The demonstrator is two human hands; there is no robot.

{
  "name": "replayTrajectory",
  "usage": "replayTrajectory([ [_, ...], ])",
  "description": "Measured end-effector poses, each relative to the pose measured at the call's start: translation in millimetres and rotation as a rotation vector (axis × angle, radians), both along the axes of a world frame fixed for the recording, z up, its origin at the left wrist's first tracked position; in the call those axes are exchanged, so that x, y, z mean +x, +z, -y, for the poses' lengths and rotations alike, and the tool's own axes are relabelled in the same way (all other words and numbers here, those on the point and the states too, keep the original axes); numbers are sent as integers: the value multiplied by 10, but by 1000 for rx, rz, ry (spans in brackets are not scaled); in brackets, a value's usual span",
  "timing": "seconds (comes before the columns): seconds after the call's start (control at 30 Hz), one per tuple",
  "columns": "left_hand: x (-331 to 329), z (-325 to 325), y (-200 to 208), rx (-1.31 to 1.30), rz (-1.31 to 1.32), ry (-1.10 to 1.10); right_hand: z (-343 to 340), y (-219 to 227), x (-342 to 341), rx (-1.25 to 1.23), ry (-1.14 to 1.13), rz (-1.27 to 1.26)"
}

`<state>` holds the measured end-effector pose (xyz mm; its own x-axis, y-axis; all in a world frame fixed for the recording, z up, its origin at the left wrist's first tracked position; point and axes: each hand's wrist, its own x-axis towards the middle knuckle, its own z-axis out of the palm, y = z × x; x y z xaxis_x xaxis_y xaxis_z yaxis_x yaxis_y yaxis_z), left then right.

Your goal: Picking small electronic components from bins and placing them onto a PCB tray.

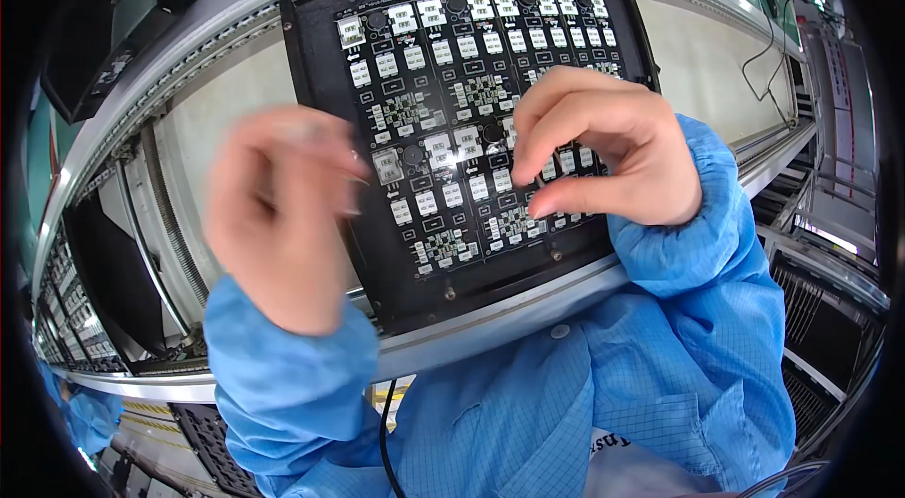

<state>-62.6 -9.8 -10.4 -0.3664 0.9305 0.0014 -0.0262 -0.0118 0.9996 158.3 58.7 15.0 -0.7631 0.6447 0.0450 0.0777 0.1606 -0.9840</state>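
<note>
A black carrier tray (380, 295) lies before me, holding circuit boards (481, 95) in rows with many white square parts and small chips. Round black components (413, 156) stand on several of the boards. My right hand (613, 154) hovers over the right half of the tray. Its fingers are curled, with a gap between thumb and forefinger and nothing visible in it. At the tray's left side, my left hand (283, 206) is raised and smeared by motion. Its fingertips are too blurred to show whether they hold anything.
Metal conveyor rails (528, 305) run along the near and far sides of the tray. A black box-like bin (104, 36) stands at the upper left. More populated boards (71, 295) sit at the far left. A thin cable (768, 74) hangs at the upper right.
</note>
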Motion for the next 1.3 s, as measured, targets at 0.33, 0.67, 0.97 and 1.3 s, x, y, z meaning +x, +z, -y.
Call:
replayTrajectory([
  [0.33,-179,-125,-468,-185,584,228,-164,82,236,-112,-142,-9],
  [0.67,223,-148,-504,-277,866,-136,-227,118,402,-164,-169,13],
  [0.97,193,31,-535,-496,877,-100,-487,152,461,-13,-227,197],
  [1.3,93,-15,-500,-497,969,-346,-834,-128,301,455,-143,348],
])
